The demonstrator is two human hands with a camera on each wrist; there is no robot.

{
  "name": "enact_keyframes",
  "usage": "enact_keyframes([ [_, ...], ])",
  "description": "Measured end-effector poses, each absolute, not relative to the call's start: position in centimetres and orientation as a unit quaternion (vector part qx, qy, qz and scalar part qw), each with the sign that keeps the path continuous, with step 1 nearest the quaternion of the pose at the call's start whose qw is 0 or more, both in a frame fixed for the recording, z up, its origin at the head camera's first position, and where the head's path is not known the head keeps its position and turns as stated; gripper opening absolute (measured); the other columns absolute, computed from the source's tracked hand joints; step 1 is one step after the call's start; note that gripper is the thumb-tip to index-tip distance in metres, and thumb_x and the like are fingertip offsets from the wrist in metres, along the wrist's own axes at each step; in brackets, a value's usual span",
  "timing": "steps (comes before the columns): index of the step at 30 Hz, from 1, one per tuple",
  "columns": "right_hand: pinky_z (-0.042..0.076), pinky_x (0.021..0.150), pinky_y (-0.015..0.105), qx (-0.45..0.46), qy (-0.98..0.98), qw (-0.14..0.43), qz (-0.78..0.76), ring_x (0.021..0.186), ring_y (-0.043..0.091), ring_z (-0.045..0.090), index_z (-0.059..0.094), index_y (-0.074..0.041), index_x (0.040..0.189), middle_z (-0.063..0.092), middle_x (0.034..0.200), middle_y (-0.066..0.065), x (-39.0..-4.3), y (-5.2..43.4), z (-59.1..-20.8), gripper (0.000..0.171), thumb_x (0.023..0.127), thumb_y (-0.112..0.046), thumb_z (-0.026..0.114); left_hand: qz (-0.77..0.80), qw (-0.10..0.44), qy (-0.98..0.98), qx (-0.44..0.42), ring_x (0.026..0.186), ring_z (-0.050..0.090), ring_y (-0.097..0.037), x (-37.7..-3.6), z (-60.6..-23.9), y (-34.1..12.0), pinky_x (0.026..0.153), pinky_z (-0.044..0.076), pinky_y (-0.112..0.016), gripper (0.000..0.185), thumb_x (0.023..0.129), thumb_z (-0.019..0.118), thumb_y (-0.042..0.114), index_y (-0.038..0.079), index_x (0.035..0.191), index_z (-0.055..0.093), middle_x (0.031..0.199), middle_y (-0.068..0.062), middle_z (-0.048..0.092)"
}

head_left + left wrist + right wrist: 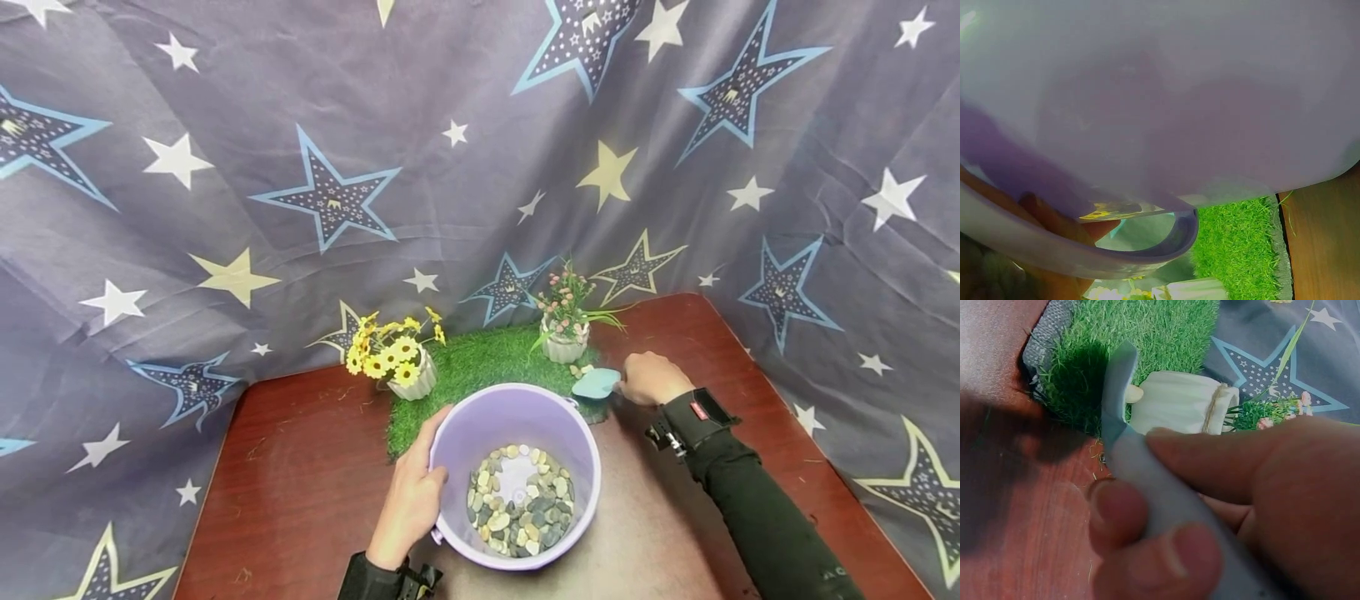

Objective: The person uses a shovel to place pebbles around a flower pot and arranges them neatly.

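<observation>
1. My left hand (411,493) is gripping the bucket (517,421) at its left rim; in the left wrist view, a purple band (1110,264) is crossing in front of my fingers.
2. The pale purple bucket is filling the lower centre of the head view, its mouth facing me. I cannot tell whether its base is resting on the table (300,467).
3. Grey, cream and tan pebbles (536,521) are lying around the bucket's bottom, leaving a bare patch mid-floor.
4. My right hand (651,379), right of centre, is gripping the scoop (596,384), thumb and fingers curling round its handle (1160,481). Its light blue blade is pointing left, over the turf (487,358).
5. Small pale stones (577,371) are showing just beyond the blade; whether they are touching it is unclear.
6. I am judging the scoop light and stiff, best held by its handle. The bucket is probably smooth and slippery, weighted at the bottom by pebbles, so the rim is offering the surest hold.
7. Behind, a pot (415,379) of yellow flowers is standing left of centre; a pot (566,343) of pink ones, right of centre.
</observation>
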State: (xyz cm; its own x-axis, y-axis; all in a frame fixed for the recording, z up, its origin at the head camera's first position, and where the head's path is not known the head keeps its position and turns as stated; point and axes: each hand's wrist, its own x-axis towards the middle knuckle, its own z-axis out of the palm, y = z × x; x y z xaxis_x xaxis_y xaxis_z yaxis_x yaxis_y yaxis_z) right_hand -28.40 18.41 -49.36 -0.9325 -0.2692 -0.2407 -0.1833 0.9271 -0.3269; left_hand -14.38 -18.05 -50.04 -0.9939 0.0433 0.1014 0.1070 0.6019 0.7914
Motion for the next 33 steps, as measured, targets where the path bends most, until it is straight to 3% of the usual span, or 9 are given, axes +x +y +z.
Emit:
enact_keyframes([
  [5, 0.049, 0.067, 0.043, -0.115, 0.972, 0.136, -0.151, 0.066, 0.025, 0.06, 0.068, -0.009, 0.07, 0.062, 0.067, 0.006, -28.4, 18.5, -49.3, 0.03, 0.096, -0.024, 0.067, -0.442, 0.037, -0.895, -0.04, 0.133, 0.058, -0.038, -14.4, -50.0, -17.9, 0.106, 0.049, -0.062, 0.084, 0.081, 0.052, -0.01, 0.028, 0.155, 0.045, 0.154, -0.01, 0.054],
  [17, 0.05, 0.065, 0.041, -0.132, 0.971, 0.121, -0.156, 0.066, 0.024, 0.06, 0.07, -0.009, 0.07, 0.064, 0.068, 0.004, -27.7, 18.9, -48.2, 0.029, 0.094, -0.024, 0.068, -0.442, 0.035, -0.895, -0.039, 0.131, 0.06, -0.037, -14.4, -49.9, -18.0, 0.104, 0.051, -0.059, 0.084, 0.08, 0.051, -0.01, 0.028, 0.155, 0.046, 0.153, -0.009, 0.056],
  [21, 0.047, 0.062, 0.036, -0.15, 0.965, 0.12, -0.177, 0.059, 0.02, 0.057, 0.069, -0.01, 0.072, 0.061, 0.063, 0.001, -27.4, 19.3, -47.5, 0.029, 0.096, -0.025, 0.068, -0.443, 0.036, -0.895, -0.037, 0.132, 0.059, -0.037, -14.5, -49.9, -18.1, 0.105, 0.05, -0.059, 0.084, 0.08, 0.051, -0.011, 0.029, 0.155, 0.046, 0.154, -0.009, 0.055],
  [24, 0.044, 0.059, 0.031, -0.173, 0.956, 0.119, -0.205, 0.051, 0.015, 0.053, 0.064, -0.013, 0.071, 0.055, 0.058, -0.002, -26.7, 19.9, -46.2, 0.03, 0.098, -0.028, 0.067, -0.444, 0.034, -0.894, -0.038, 0.133, 0.058, -0.036, -14.5, -50.0, -18.0, 0.106, 0.049, -0.059, 0.084, 0.081, 0.051, -0.011, 0.028, 0.155, 0.046, 0.155, -0.009, 0.054],
  [28, 0.039, 0.059, 0.028, -0.208, 0.939, 0.102, -0.252, 0.052, 0.011, 0.046, 0.059, -0.018, 0.071, 0.047, 0.059, -0.007, -24.9, 20.5, -43.4, 0.032, 0.099, -0.031, 0.067, -0.446, 0.037, -0.893, -0.044, 0.133, 0.058, -0.037, -14.3, -50.2, -17.8, 0.107, 0.049, -0.06, 0.083, 0.08, 0.051, -0.012, 0.023, 0.155, 0.046, 0.154, -0.01, 0.055],
  [33, 0.04, 0.059, 0.025, -0.274, 0.914, 0.066, -0.293, 0.057, 0.005, 0.046, 0.06, -0.03, 0.073, 0.049, 0.063, -0.013, -22.6, 18.8, -40.5, 0.027, 0.098, -0.034, 0.07, -0.433, 0.085, -0.896, -0.051, 0.132, 0.061, -0.034, -14.6, -49.7, -17.8, 0.108, 0.051, -0.056, 0.082, 0.075, 0.054, -0.015, 0.018, 0.15, 0.055, 0.149, -0.009, 0.06],
])
